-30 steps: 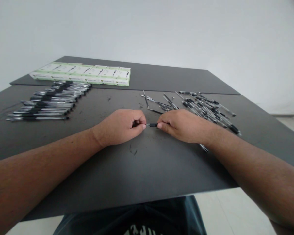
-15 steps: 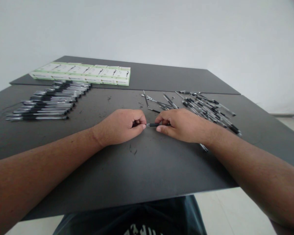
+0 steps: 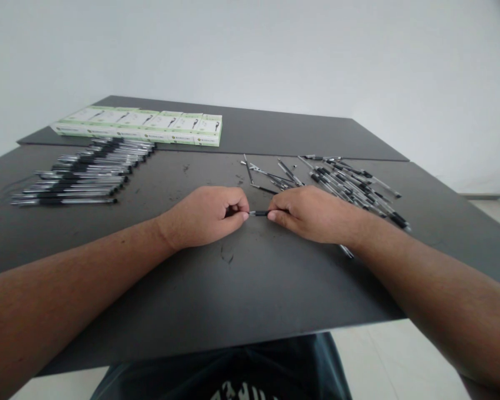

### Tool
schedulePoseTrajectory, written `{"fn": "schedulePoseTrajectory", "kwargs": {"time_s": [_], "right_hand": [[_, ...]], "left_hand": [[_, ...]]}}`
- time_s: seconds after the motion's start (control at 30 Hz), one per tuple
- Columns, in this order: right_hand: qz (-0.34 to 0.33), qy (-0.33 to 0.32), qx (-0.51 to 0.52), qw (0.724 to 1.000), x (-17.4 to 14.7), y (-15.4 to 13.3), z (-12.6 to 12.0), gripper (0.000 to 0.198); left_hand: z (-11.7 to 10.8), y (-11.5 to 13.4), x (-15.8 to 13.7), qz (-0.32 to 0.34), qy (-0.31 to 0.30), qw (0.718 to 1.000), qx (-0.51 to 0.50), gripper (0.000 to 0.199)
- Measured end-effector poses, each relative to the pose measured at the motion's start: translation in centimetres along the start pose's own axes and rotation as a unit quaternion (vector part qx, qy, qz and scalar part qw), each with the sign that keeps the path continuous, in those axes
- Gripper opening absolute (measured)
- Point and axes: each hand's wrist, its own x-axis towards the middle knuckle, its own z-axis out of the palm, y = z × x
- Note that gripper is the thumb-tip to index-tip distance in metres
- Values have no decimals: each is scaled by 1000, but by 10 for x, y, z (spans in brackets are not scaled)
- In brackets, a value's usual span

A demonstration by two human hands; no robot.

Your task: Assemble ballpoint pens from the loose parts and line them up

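Note:
A pen with a black grip lies level between my two hands, just above or on the dark table. My left hand is closed, thumb and forefinger pinching the pen's left end. From the other side my right hand pinches it at the black grip, and the rest of the pen is hidden in the palm. Beyond my right hand lies a loose pile of pens and pen parts. Several thin pen pieces are scattered just past the fingertips.
A row of pens lies side by side at the left of the table. Behind it stands a line of green and white boxes. A white wall rises past the table's far edge.
The fingers of my right hand have closed tighter around the pen's black grip and shifted slightly right. My left hand keeps its pinch in nearly the same place.

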Motion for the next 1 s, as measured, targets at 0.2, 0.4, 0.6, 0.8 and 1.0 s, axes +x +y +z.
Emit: {"fn": "schedulePoseTrajectory", "kwargs": {"time_s": [0.2, 0.4, 0.6, 0.8, 1.0], "right_hand": [[27, 15, 34, 999, 0, 1, 2, 25], [-5, -2, 0, 1000, 1, 1, 1, 31], [32, 10, 17, 999, -1, -1, 0, 20], [7, 3, 15, 1000, 0, -1, 0, 31], [12, 1, 4, 1000, 0, 0, 1, 25]], "left_hand": [[0, -1, 0, 1, 2, 1000, -2, 13], [1, -2, 0, 4, 1, 1000, -1, 14], [0, -1, 0, -5, -6, 1000, 4, 16], [1, -2, 0, -2, -5, 1000, 1, 16], [1, -1, 1, -4, -4, 1000, 6, 15]]}}
